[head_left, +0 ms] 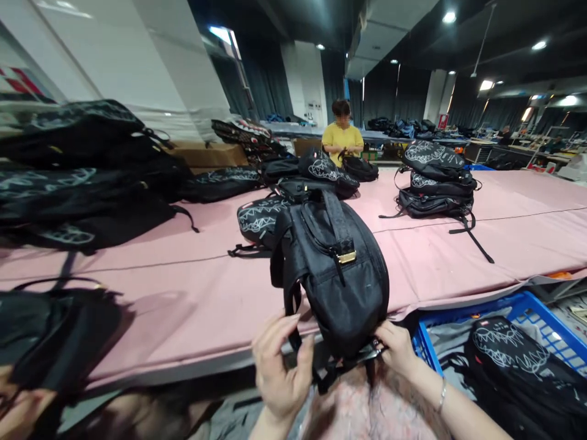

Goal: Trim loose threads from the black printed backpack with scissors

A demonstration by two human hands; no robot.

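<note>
A black backpack (pixel 348 293) rests at the front edge of the pink-covered table, right before me. Its webbing handle, a gold-coloured metal tag and dangling straps face me. Beside the bag's lower left, my left hand (pixel 282 366) is raised with thumb and fingers apart, holding nothing. My right hand (pixel 398 348) is closed at the bag's lower right corner, its fingers pinching a small shiny metal piece (pixel 373 352). Whether that piece is a tool or part of the bag I cannot tell. Behind it lies another black backpack with a white scribbled print (pixel 259 219).
Backpacks are stacked on the pink table (pixel 183 293) at left (pixel 77 183) and right (pixel 435 180). A blue crate (pixel 428 348) holding printed bags stands at my right. Another person's hand (pixel 27 406) is at a black bag, lower left. A person in yellow (pixel 343 137) stands across the table.
</note>
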